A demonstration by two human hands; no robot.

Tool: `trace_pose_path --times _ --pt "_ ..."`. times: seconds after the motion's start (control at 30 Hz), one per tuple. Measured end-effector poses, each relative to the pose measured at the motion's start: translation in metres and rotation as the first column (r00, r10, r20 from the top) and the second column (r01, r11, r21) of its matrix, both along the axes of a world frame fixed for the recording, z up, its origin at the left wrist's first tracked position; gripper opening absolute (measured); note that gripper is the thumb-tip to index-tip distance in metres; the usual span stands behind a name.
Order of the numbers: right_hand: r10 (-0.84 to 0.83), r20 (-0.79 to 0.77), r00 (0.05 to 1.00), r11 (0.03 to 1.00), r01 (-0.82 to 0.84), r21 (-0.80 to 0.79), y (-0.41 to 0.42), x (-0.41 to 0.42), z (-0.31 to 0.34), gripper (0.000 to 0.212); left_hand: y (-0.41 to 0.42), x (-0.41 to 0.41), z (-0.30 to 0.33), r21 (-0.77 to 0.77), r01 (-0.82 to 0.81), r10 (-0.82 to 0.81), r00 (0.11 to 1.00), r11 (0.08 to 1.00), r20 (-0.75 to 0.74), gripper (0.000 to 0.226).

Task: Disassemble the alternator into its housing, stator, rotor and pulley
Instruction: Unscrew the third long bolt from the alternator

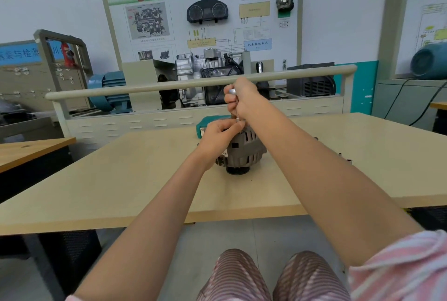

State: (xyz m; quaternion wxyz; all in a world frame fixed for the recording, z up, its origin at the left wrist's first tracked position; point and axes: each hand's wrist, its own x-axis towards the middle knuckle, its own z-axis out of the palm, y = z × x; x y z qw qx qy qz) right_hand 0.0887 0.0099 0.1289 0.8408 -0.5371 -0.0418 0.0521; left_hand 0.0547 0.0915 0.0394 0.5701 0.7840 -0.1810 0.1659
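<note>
A grey alternator (244, 153) stands upright on the beige table (145, 179), its dark pulley (238, 170) facing down against the tabletop. My right hand (242, 100) grips a silver driver tool (232, 92) held vertically above the alternator's top. The tool's lower tip (240, 120) reaches the top of the housing. My left hand (219, 137) rests on the alternator's upper left side, its fingers pinching near that tip. The top face of the alternator is hidden by my hands.
A teal tool case (200, 127) lies just behind the alternator. Small sockets or bolts (348, 161) sit on the table at the right. Beyond the table's far edge runs a beige rail (193, 84) in front of a gearbox training stand (205, 66). Another desk (29, 150) stands left.
</note>
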Motion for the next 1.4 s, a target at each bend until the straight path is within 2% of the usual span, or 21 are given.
trace_pose_path --times 0.1,0.23,0.37,0.5,0.6,0.7,0.83,0.93,1.0,1.07,1.13,1.23,1.3,1.4 --pt "0.276 -0.035 0.961 0.958 -0.277 -0.067 -0.009 0.005 0.003 0.032 0.0 -0.001 0.001 -0.004 -0.001 0.001 1.0 1.0 -0.026 0.017" --pt "0.493 -0.077 0.867 0.863 -0.498 -0.088 -0.016 0.009 0.004 0.028 0.001 -0.002 0.002 -0.004 0.01 -0.01 0.999 1.0 -0.053 0.017" --pt "0.559 -0.104 0.823 0.82 -0.567 -0.083 -0.017 0.012 0.005 0.033 0.001 -0.003 0.003 -0.004 -0.011 0.011 0.998 1.0 -0.064 0.015" --pt "0.544 -0.082 0.835 0.835 -0.548 -0.042 -0.018 0.01 0.003 0.031 -0.001 -0.002 0.0 -0.033 -0.047 0.046 0.999 0.998 -0.018 0.013" --pt "0.493 -0.018 0.87 0.87 -0.493 -0.003 -0.019 0.005 0.0 0.025 -0.003 -0.002 -0.002 -0.058 -0.063 0.064 0.998 0.996 0.011 0.012" --pt "0.367 0.042 0.929 0.93 -0.368 0.018 -0.015 0.0 -0.003 0.023 -0.004 -0.002 -0.003 -0.075 -0.071 0.072 0.997 0.995 0.022 0.013" --pt "0.012 0.061 0.998 0.996 -0.018 0.087 -0.005 -0.003 -0.008 0.031 -0.007 -0.002 -0.004 -0.075 -0.101 0.105 0.994 0.992 0.041 0.014" --pt "-0.254 0.091 0.963 0.959 0.238 0.157 0.002 -0.004 -0.012 0.02 -0.009 -0.002 -0.004 -0.082 -0.136 0.141 0.989 0.987 0.048 0.015" --pt "-0.388 0.098 0.916 0.909 0.363 0.207 0.008 -0.003 -0.013 0.012 -0.01 -0.001 -0.005 -0.091 -0.167 0.171 0.985 0.982 0.032 0.028" --pt "-0.477 0.079 0.876 0.86 0.446 0.247 0.012 -0.004 -0.012 0.013 -0.01 0.001 -0.005 -0.085 -0.206 0.208 0.978 0.975 0.009 0.039" --pt "-0.521 0.053 0.852 0.829 0.491 0.267 0.014 -0.002 -0.012 0.021 -0.01 0.003 -0.006 -0.071 -0.231 0.232 0.973 0.97 0.003 0.041" --pt "-0.534 0.049 0.844 0.819 0.502 0.28 0.015 -0.002 -0.012 0.022 -0.01 0.004 -0.007 -0.055 -0.241 0.243 0.97 0.969 0.02 0.041" --pt "-0.461 0.077 0.884 0.858 0.422 0.294 0.012 0.0 -0.013 0.03 -0.01 0.004 -0.008 -0.061 -0.223 0.226 0.973 0.973 0.042 0.04" --pt "-0.413 0.108 0.904 0.902 0.389 0.188 0.009 -0.003 -0.013 0.041 -0.006 0.002 -0.006 -0.065 -0.154 0.157 0.987 0.986 0.042 0.036"
